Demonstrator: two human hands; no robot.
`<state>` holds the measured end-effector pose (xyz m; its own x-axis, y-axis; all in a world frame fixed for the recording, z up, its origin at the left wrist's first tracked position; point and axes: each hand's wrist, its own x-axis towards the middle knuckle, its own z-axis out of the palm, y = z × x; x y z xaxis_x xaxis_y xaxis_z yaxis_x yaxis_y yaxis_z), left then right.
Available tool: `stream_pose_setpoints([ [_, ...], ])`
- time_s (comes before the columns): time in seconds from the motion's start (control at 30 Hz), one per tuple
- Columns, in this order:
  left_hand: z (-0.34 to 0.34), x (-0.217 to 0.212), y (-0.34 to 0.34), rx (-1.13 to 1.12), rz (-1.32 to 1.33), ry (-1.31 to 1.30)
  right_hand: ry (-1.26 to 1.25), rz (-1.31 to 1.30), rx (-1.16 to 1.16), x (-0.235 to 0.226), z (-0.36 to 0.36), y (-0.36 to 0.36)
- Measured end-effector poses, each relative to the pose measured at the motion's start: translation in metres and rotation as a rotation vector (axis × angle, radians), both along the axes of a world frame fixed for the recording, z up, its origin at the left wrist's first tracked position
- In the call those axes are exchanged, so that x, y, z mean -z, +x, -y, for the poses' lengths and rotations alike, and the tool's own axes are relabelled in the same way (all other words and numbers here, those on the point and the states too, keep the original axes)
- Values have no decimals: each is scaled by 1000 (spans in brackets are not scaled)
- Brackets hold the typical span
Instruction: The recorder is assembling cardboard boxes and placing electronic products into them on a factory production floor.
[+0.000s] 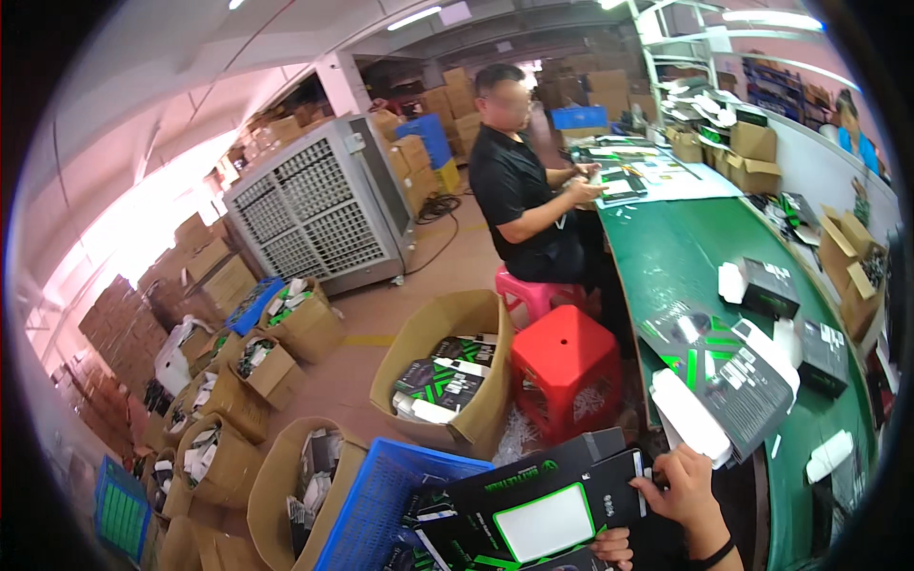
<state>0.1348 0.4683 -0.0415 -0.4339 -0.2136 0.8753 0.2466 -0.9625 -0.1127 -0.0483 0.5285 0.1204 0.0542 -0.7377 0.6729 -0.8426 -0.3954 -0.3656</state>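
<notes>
A black flat carton (457,500) with green print and a white, green-edged panel is between my hands at the lower edge. My right hand (687,485), with a dark band at its wrist, is closed on the carton's right edge, thumb on the near face. Fingers of my left hand (612,549) curl over the lower right part of the carton; the rest of that hand is hidden. Under the carton stands a blue plastic basket (357,509), with more black and green cartons in it.
On the green table (657,257) at right lie flattened cartons (752,395) and small black boxes (824,357). A red stool (565,347) and a large cardboard box (390,366) of cartons stand ahead. A co-worker (519,181) sits at the table. Filled boxes line the left.
</notes>
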Motion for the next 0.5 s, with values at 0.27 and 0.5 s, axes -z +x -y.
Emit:
stream_pose_setpoints([
  [0.27, 36, -15, 18, -208, 5, 3, -66, -194, 41, 7, 3, 17],
  [0.5, 62, -21, 35, -334, 16, 40, 80, -351, -27, 16, -28, 41],
])
